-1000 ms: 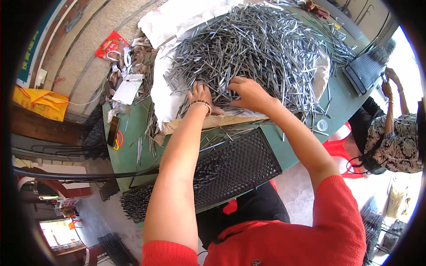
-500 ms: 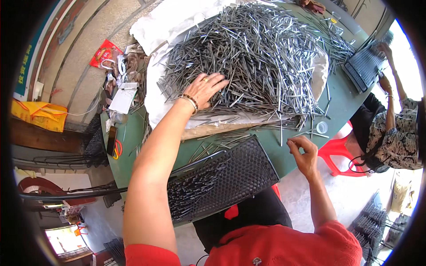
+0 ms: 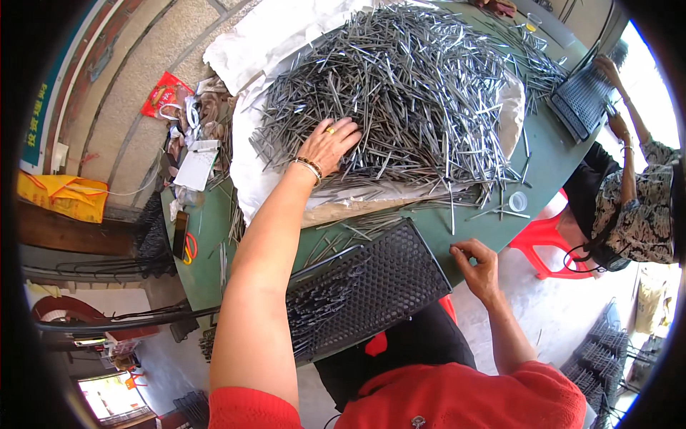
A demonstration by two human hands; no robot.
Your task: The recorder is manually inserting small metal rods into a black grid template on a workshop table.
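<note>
A big heap of thin grey metal rods [image 3: 400, 93] lies on white sheeting [image 3: 250, 157]. My left hand [image 3: 330, 145] rests on the heap's near left side, fingers stretched over the rods; its thumb is mostly hidden. Near the table's front edge, my right hand [image 3: 477, 268] is closed, thumb and forefinger pinched together; whatever they may hold is too small to make out. Between my forearms, a black perforated tray [image 3: 400, 268] sits tilted at the table's front edge. Several dark rods [image 3: 325, 300] stand in the holes of its left part.
The green table [image 3: 464, 229] carries loose rods and a small clear cup [image 3: 517, 201]. Orange-handled scissors [image 3: 190, 247] and a white pad [image 3: 196, 168] lie at left. At right, a co-worker's hands [image 3: 616, 121] are at another perforated tray [image 3: 580, 104]. A red stool [image 3: 543, 250] stands below.
My right hand has moved slightly left and nearer to me, beside the black tray's right end. My left hand stays on the heap, with its fingers less spread.
</note>
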